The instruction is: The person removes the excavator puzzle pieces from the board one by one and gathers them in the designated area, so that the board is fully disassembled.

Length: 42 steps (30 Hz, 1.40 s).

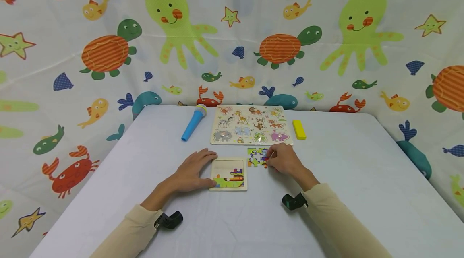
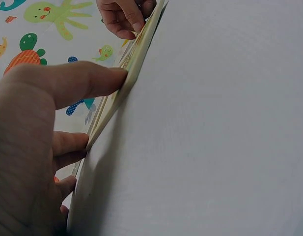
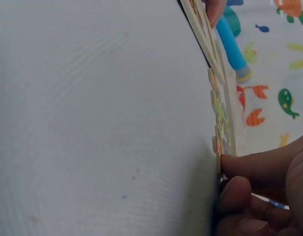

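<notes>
A small square wooden puzzle tray (image 1: 229,163) lies on the table, its lower part filled with green and striped jigsaw pieces. My left hand (image 1: 193,170) rests at its left side, thumb on the lower left corner and fingertips at the upper left. In the left wrist view, the thumb (image 2: 95,81) presses the edge of the tray. Just right of the tray sit several loose jigsaw pieces (image 1: 253,161). My right hand (image 1: 284,159) is at their right side, thumb and forefinger pinching a puzzle piece (image 1: 266,161), mostly hidden by the fingertips.
Behind the small tray lies a larger wooden animal puzzle board (image 1: 250,125). A blue toy microphone (image 1: 192,125) lies left of that board, and a yellow block (image 1: 299,129) on its right. A cloth printed with sea animals (image 1: 232,28) hangs behind the white table (image 1: 362,161).
</notes>
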Tool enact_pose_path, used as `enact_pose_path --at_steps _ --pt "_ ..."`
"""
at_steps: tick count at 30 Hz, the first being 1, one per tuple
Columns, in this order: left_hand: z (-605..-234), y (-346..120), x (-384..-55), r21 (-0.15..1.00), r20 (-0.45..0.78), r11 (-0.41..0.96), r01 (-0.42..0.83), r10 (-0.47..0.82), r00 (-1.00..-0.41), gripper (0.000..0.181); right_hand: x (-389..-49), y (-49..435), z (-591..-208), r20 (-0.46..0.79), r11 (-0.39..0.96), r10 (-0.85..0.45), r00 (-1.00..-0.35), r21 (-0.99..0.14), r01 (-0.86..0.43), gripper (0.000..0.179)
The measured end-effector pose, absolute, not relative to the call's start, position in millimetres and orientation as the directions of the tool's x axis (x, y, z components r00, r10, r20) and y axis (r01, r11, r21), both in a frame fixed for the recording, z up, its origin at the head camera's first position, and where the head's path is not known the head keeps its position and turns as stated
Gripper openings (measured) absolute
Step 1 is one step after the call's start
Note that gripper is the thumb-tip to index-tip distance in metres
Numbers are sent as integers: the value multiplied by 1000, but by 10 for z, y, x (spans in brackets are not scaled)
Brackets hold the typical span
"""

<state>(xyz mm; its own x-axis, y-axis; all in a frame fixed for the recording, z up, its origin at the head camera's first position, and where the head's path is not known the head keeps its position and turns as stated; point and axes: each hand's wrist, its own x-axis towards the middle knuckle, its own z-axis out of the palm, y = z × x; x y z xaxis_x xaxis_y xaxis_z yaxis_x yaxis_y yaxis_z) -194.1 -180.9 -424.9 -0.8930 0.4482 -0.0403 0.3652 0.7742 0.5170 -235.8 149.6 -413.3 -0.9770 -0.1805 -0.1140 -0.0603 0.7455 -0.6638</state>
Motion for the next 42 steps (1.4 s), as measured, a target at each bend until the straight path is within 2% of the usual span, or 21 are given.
enact_pose_path --at_steps 25,42 --pt "-4253 -1817 -1938 512 -35 775 370 449 -893 82 -2317 1467 -4075 -157 744 -219 -963 -665 -60 16" --pt "-4250 -1822 -1937 511 -38 776 370 451 -892 83 -2254 1279 -3827 -67 757 -330 -942 -615 -221 21"
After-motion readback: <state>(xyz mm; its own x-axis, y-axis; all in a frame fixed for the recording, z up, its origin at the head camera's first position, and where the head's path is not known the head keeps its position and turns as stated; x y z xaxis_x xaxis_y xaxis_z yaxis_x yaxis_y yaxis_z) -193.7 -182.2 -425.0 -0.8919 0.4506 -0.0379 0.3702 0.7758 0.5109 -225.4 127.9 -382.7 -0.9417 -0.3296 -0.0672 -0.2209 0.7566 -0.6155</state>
